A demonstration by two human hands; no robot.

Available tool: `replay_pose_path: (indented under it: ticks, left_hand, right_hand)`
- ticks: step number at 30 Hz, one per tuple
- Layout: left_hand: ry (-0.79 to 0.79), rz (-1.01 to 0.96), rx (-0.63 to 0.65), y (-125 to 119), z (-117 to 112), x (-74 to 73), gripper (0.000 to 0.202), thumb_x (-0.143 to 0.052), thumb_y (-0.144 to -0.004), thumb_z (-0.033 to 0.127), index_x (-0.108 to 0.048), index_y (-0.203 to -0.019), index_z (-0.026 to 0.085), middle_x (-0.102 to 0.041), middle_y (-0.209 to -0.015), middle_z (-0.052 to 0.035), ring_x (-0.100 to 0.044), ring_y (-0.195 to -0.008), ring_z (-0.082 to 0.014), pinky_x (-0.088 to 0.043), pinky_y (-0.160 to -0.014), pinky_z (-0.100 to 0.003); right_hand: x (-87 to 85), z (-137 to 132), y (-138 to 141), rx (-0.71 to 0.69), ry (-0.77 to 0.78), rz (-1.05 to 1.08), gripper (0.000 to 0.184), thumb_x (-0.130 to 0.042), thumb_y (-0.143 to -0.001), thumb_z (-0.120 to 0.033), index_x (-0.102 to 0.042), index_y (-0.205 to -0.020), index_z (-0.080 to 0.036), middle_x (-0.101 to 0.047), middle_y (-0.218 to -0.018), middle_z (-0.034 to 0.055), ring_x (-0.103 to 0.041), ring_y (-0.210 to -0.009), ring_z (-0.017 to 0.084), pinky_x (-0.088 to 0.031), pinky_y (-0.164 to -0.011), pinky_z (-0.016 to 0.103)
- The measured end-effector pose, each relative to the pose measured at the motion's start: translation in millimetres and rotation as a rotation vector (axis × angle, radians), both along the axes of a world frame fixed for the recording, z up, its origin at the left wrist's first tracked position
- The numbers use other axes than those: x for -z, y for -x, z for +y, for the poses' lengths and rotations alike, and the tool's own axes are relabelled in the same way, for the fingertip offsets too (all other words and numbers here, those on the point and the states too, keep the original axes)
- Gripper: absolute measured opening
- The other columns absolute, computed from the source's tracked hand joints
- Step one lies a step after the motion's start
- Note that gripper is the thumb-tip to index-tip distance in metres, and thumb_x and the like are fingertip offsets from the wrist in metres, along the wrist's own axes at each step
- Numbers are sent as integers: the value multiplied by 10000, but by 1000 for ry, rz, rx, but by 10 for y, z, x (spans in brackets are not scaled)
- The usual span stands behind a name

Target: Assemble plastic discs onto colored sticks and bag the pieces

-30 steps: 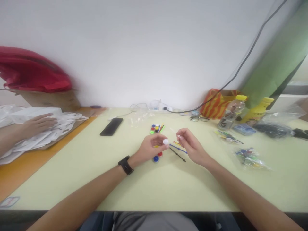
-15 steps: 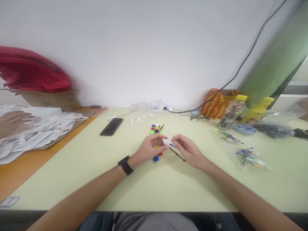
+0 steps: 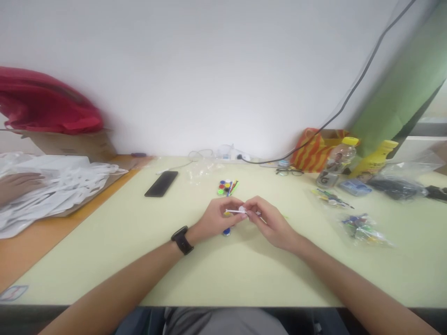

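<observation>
My left hand [image 3: 215, 217], with a black watch on its wrist, pinches a small white wheel [image 3: 241, 210] just above the pale green table [image 3: 223, 270]. My right hand [image 3: 268, 219] meets it from the right, its fingers closed on a thin white stick [image 3: 232, 211] that passes through the wheel. A blue disc [image 3: 226, 231] shows on the table under my left hand. A small pile of coloured discs and sticks [image 3: 227, 186] lies just beyond both hands.
A black phone [image 3: 161, 183] lies at the back left. Glasses [image 3: 289, 171], two bottles [image 3: 338, 164], an orange striped bag [image 3: 312, 150] and plastic bags of coloured parts [image 3: 361, 229] sit at the right. Another person's hand [image 3: 16, 187] rests on white bags at the far left.
My right hand has moved left to meet my left hand, and the white stick now runs through the wheel. The other person's hand has drawn back leftward.
</observation>
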State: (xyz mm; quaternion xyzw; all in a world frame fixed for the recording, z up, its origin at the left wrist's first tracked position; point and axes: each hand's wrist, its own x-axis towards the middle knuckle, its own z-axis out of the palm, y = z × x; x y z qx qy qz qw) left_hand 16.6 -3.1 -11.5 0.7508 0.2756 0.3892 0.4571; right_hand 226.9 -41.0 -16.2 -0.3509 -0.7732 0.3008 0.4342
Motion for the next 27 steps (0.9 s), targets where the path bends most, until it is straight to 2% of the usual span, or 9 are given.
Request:
replay_pose_path:
  ticks: [6,11,14,20,24,27]
  left_hand:
    - [-56,32,-11,-3,-19,-11,247,-731,-901,356,-746,-1042,154,-759,-1005,-103,-724,-876,-209,-618,-798,-336]
    - [-63,50,-37,2,-21,-25,231,-727,-906,357,-757,-1007,152,-757,-984,-96,-728,-906,-214,-617,-800,-317]
    - [-56,45,-43,-3,-17,-24,235,-722,-908,371,-765,-992,156,-756,-946,-86,-724,-864,-207,-622,-742,-301]
    - [38,-3,-60,-3,4,13,307,-754,-871,414,-754,-1018,145,-739,-944,-95,-702,-756,-187,-621,-588,-278]
    - [158,-24,-35,6,25,32,342,-797,-835,389,-738,-1056,135,-718,-783,-59,-655,-599,-139,-604,-555,-272]
    - [219,-46,-21,5,26,22,362,-809,-816,407,-753,-1045,132,-725,-783,-70,-659,-619,-150,-607,-539,-277]
  right_hand:
    - [-6,-5,1,-56,59,22,133,-437,-1065,-303,-545,-1104,-237,-621,-916,33,-568,-705,145,-495,-676,295]
    - [-31,-14,-8,-14,30,6,132,-473,-1051,-310,-576,-1094,-241,-634,-939,48,-598,-792,174,-512,-739,324]
    - [-31,-9,-15,-1,8,3,128,-493,-1041,-311,-586,-1104,-250,-642,-983,64,-623,-836,191,-531,-772,344]
    - [12,39,-36,95,-109,-56,127,-510,-1031,-322,-593,-978,-241,-617,-957,73,-611,-824,205,-513,-717,342]
    - [67,55,-67,136,-35,-137,117,-445,-1056,-323,-528,-1010,-256,-626,-850,29,-577,-710,187,-477,-657,329]
    - [90,53,-82,145,-39,-165,123,-430,-1062,-329,-527,-1031,-260,-655,-888,34,-592,-727,189,-474,-669,330]
